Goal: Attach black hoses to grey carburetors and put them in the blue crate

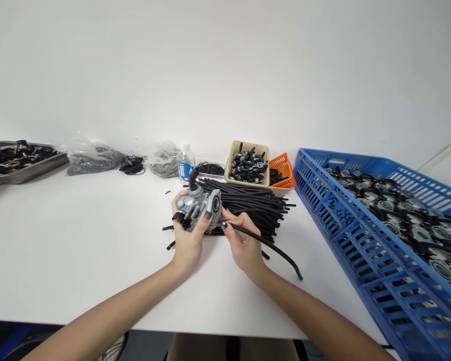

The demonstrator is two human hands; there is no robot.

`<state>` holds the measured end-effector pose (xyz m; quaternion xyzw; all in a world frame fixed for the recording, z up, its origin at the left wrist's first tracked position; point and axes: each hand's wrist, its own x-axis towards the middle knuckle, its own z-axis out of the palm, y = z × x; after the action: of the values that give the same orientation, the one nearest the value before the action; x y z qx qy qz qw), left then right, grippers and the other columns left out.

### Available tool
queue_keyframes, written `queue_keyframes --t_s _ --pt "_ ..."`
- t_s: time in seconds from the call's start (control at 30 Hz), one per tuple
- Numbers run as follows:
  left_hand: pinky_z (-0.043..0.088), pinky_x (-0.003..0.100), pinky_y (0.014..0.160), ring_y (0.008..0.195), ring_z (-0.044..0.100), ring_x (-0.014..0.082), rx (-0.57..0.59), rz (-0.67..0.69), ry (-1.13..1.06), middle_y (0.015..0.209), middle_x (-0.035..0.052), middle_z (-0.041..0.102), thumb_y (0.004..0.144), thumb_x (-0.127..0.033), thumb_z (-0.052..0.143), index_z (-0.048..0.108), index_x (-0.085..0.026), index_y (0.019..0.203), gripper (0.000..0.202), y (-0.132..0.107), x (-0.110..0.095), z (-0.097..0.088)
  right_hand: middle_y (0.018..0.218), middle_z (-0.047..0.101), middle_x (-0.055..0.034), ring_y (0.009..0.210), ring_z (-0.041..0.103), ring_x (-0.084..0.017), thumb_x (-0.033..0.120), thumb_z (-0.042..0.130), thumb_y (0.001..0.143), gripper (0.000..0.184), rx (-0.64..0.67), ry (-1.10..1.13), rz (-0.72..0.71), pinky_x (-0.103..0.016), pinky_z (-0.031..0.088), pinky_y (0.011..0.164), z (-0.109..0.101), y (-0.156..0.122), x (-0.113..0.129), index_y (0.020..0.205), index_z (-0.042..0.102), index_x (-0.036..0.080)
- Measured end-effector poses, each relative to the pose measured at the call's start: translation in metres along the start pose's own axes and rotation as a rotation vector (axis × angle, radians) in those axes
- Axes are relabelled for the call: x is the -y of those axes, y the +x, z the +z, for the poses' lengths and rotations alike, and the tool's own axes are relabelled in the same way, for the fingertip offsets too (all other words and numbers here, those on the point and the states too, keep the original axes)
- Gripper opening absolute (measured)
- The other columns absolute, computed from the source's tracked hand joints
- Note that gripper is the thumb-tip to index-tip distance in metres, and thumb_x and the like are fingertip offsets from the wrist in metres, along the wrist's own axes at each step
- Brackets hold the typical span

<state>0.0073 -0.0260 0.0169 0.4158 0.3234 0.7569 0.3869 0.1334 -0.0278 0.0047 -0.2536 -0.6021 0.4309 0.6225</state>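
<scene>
My left hand (190, 235) is closed around a silver metal carburetor (197, 203), held above the white table. A black rubber cap with a bent spout tops the carburetor, and a round flange faces right. Between the thumb and fingers of my right hand (244, 240) is a black rubber hose (274, 246). One end of this hose meets the lower right side of the carburetor; my fingers hide whether it is fitted on. Its other end hangs free to the right. Behind my hands lies a pile of black hoses (251, 205).
On the right stands a blue crate (346, 235) full of carburetors. At the back are a cream bin (231, 175) of capped parts, an orange basket (290, 175), a water bottle (186, 165) and bags of small metal parts (93, 159). A metal tray (41, 169) sits far left.
</scene>
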Motion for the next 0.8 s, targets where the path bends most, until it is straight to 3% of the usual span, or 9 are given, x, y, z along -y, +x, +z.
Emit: queue_keyframes --t_s 0.13,0.23,0.4,0.57,0.8 --pt "0.05 0.036 0.097 0.105 0.066 0.0219 0.049 0.005 0.04 0.116 0.0057 0.066 0.073 -0.048 0.078 0.048 -0.028 0.126 0.064 0.003 -0.001 -0.001 0.102 0.076 -0.0065 0.115 0.066 -0.025 0.04 0.071 0.085 0.018 -0.054 0.008 0.004 -0.047 0.04 0.113 -0.004 0.007 0.0 0.081 0.062 0.024" --pt "0.05 0.038 0.098 0.105 0.066 0.0231 0.089 0.013 0.029 0.113 0.0064 0.067 0.075 -0.051 0.075 0.049 -0.027 0.125 0.061 0.005 -0.002 -0.003 0.092 0.076 -0.0041 0.105 0.071 -0.025 0.045 0.081 0.072 0.029 -0.109 0.108 0.054 -0.043 0.052 0.102 -0.004 0.011 0.003 0.084 0.064 0.024" --pt "0.049 0.039 0.099 0.108 0.065 0.0244 0.124 0.012 0.022 0.109 0.0063 0.068 0.074 -0.053 0.076 0.052 -0.026 0.122 0.059 0.007 0.002 -0.004 0.091 0.078 -0.0047 0.104 0.071 -0.026 0.046 0.084 0.067 0.041 -0.168 0.2 0.192 -0.039 0.059 0.09 -0.001 0.011 0.007 0.089 0.057 0.024" --pt "0.049 0.038 0.099 0.107 0.064 0.0229 0.141 -0.017 0.015 0.111 0.0055 0.067 0.075 -0.051 0.075 0.05 -0.028 0.124 0.059 0.008 0.005 -0.006 0.073 0.075 0.0029 0.097 0.074 -0.024 0.035 0.087 0.064 0.054 -0.255 0.205 0.233 -0.04 0.06 0.087 0.001 0.01 0.011 0.094 0.043 0.027" --pt "0.049 0.037 0.098 0.104 0.064 0.0208 0.138 -0.052 0.031 0.114 0.0038 0.066 0.074 -0.048 0.077 0.049 -0.029 0.124 0.06 0.009 0.004 -0.006 0.089 0.077 -0.0011 0.1 0.073 -0.022 0.03 0.079 0.073 0.039 -0.241 0.104 0.166 -0.034 0.058 0.084 0.001 0.005 0.009 0.087 0.042 0.026"
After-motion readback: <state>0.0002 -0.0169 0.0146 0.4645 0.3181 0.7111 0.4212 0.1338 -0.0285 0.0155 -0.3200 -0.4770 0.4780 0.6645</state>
